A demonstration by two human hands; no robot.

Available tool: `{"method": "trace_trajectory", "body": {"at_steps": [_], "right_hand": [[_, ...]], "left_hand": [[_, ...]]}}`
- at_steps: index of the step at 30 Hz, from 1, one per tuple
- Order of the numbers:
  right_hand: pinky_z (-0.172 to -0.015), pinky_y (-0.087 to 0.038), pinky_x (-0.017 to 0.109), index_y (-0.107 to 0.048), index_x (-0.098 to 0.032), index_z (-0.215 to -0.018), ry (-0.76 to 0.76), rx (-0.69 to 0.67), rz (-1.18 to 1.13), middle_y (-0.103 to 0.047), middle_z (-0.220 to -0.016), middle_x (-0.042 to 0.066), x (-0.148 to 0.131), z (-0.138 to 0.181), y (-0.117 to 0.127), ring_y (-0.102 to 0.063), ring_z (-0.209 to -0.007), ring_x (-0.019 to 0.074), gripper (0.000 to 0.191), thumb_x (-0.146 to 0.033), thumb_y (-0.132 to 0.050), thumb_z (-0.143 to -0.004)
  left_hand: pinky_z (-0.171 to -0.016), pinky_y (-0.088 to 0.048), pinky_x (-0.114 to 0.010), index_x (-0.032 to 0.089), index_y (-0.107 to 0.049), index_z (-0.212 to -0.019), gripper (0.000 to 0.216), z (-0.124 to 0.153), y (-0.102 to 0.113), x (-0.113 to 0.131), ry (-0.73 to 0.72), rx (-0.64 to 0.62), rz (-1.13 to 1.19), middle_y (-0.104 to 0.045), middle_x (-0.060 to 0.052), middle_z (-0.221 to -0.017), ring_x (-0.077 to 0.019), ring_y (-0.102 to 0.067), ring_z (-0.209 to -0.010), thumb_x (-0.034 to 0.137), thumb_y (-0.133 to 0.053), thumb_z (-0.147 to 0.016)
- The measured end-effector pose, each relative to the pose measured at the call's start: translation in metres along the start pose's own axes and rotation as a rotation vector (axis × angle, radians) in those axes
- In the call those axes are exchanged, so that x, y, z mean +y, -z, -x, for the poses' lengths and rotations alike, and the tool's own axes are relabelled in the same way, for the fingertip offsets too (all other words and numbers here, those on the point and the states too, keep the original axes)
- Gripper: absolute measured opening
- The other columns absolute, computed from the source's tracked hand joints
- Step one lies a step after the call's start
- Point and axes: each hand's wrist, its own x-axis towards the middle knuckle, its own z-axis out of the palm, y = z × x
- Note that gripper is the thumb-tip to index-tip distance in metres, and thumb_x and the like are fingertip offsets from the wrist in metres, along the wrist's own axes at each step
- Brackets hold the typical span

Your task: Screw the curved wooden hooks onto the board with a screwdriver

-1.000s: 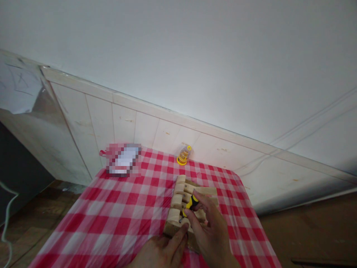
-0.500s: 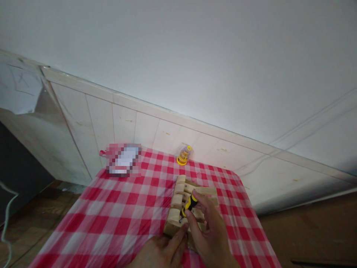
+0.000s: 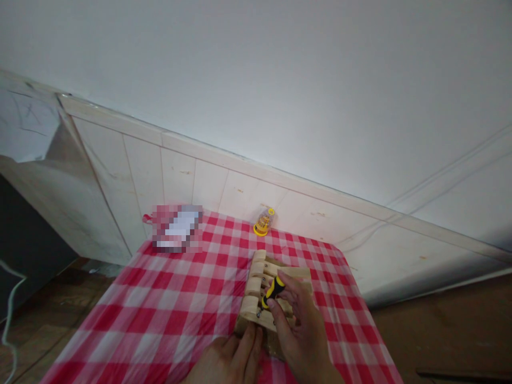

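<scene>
Centrally, right hand [image 3: 298, 325] pinching screwdriver [image 3: 273, 290] over wooden slats [image 3: 253, 292]; left hand [image 3: 232, 360] flat at near edge; tablecloth [image 3: 160, 304] open leftward.

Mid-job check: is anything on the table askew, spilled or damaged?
Nothing spilled or broken shows. Only the yellow bit holder seems tipped on its side at the far edge of the checkered tablecloth. The right hand grips the screwdriver on the wooden slat piece, which the left hand presses at its near edge.

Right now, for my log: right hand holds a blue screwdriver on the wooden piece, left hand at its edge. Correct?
Not blue: the head view shows a yellow-black screwdriver in the right hand on the wooden piece, left hand at its edge.
</scene>
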Motion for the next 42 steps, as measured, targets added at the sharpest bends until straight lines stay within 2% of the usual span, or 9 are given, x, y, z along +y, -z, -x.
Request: {"method": "trace_trajectory", "body": {"at_steps": [3, 6, 11, 19, 25, 28, 34, 39, 42], "right_hand": [[-0.081, -0.071, 0.035, -0.065, -0.029, -0.136, 0.014, 0.002, 0.040, -0.080, -0.120, 0.009, 0.000, 0.001, 0.000, -0.082, -0.101, 0.0247, 0.047, -0.013, -0.064, -0.091], [-0.079, -0.070, 0.032, -0.066, -0.029, -0.134, 0.034, 0.011, 0.063, -0.081, -0.116, 0.008, -0.002, 0.000, 0.000, -0.083, -0.099, 0.0233, 0.045, -0.014, -0.064, -0.092], [-0.079, -0.071, 0.034, -0.069, -0.028, -0.128, 0.073, 0.043, 0.143, -0.083, -0.104, 0.007, -0.008, -0.005, 0.000, -0.083, -0.092, 0.0238, 0.038, -0.018, -0.067, -0.092], [-0.077, -0.071, 0.033, -0.070, -0.028, -0.123, 0.068, 0.052, 0.162, -0.084, -0.106, 0.006, -0.006, -0.006, -0.001, -0.083, -0.090, 0.0242, 0.034, -0.019, -0.070, -0.090], [-0.089, -0.069, 0.035, -0.069, -0.035, -0.128, 0.064, -0.042, 0.014, -0.082, -0.116, 0.003, -0.005, -0.010, 0.004, -0.082, -0.102, 0.0236, 0.046, -0.012, -0.071, -0.088], [-0.092, -0.068, 0.037, -0.068, -0.038, -0.133, 0.003, -0.109, -0.099, -0.081, -0.120, 0.001, -0.008, -0.015, 0.011, -0.082, -0.102, 0.0227, 0.053, -0.010, -0.071, -0.088], [-0.089, -0.068, 0.033, -0.069, -0.038, -0.129, -0.139, -0.173, -0.353, -0.081, -0.121, 0.002, -0.008, -0.016, 0.016, -0.080, -0.110, 0.0226, 0.045, -0.011, -0.065, -0.094], [-0.078, -0.071, 0.031, -0.071, -0.033, -0.128, -0.155, -0.149, -0.302, -0.081, -0.120, 0.007, -0.002, -0.010, 0.012, -0.081, -0.107, 0.0249, 0.040, -0.013, -0.068, -0.093], [-0.083, -0.070, 0.033, -0.070, -0.034, -0.128, -0.100, -0.125, -0.252, -0.080, -0.119, 0.006, -0.002, -0.008, 0.012, -0.081, -0.107, 0.0249, 0.042, -0.011, -0.068, -0.093]], "left_hand": [[-0.066, -0.062, -0.032, 0.010, -0.061, -0.139, 0.040, -0.001, 0.001, -0.002, 0.018, -0.090, 0.010, -0.066, -0.026, -0.137, -0.0277, -0.076, -0.095, 0.018, -0.050, -0.102], [-0.064, -0.063, -0.034, 0.011, -0.064, -0.136, 0.038, -0.002, 0.001, -0.001, 0.032, -0.122, 0.017, -0.068, -0.025, -0.136, -0.0285, -0.077, -0.092, 0.019, -0.049, -0.102], [-0.059, -0.061, -0.031, 0.013, -0.065, -0.133, 0.036, -0.002, 0.000, 0.000, 0.054, -0.126, 0.028, -0.070, -0.021, -0.133, -0.0253, -0.076, -0.087, 0.017, -0.048, -0.102], [-0.058, -0.058, -0.030, 0.009, -0.060, -0.139, 0.039, 0.000, -0.005, 0.001, 0.060, -0.088, 0.023, -0.071, -0.022, -0.129, -0.0239, -0.074, -0.085, 0.016, -0.047, -0.103], [-0.060, -0.055, -0.029, 0.009, -0.060, -0.137, 0.036, 0.000, -0.002, 0.001, 0.054, -0.077, 0.040, -0.072, -0.021, -0.125, -0.0214, -0.072, -0.081, 0.017, -0.050, -0.103], [-0.060, -0.054, -0.029, 0.009, -0.058, -0.139, 0.038, -0.001, -0.001, 0.001, 0.058, -0.092, 0.048, -0.072, -0.022, -0.125, -0.0223, -0.072, -0.083, 0.018, -0.051, -0.103], [-0.069, -0.055, -0.030, 0.007, -0.045, -0.151, 0.048, -0.001, -0.007, 0.002, 0.113, -0.095, 0.112, -0.070, -0.023, -0.125, -0.0215, -0.070, -0.090, 0.013, -0.048, -0.103], [-0.070, -0.055, -0.029, 0.009, -0.046, -0.149, 0.046, 0.001, -0.006, 0.001, 0.090, -0.114, 0.134, -0.070, -0.022, -0.125, -0.0218, -0.071, -0.093, 0.013, -0.048, -0.103], [-0.070, -0.056, -0.029, 0.009, -0.048, -0.147, 0.044, 0.001, -0.005, 0.000, 0.084, -0.113, 0.127, -0.071, -0.021, -0.122, -0.0217, -0.071, -0.093, 0.012, -0.048, -0.103]]}}
